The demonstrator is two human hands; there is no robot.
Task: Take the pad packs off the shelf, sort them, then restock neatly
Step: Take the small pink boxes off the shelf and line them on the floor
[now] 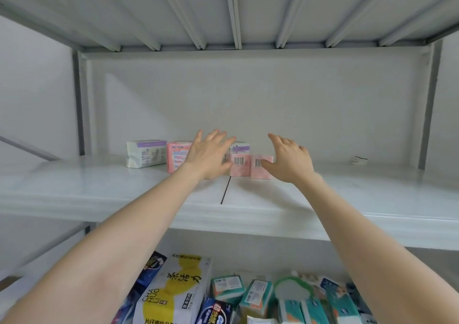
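Head view: left hand (211,156) is open w/ fingers straight and spread, reaching over the pad packs on the white shelf (347,199); its thumb is at the left edge of a small pink barcode pack (239,167), contact unclear. Right hand (291,160) is also wide open, fingers loosely curved, thumb in front of a second pink barcode pack (260,172) that stands just beside the first. Neither hand holds anything. A purple-topped pack (241,147) sits behind those two. Further left: a bigger pink pack (176,157), partly hidden by the left hand, then a white-purple pack (146,153) next to it. Lower shelf, bottom of pic: a yellow-white box (173,291) and teal packs (258,296).
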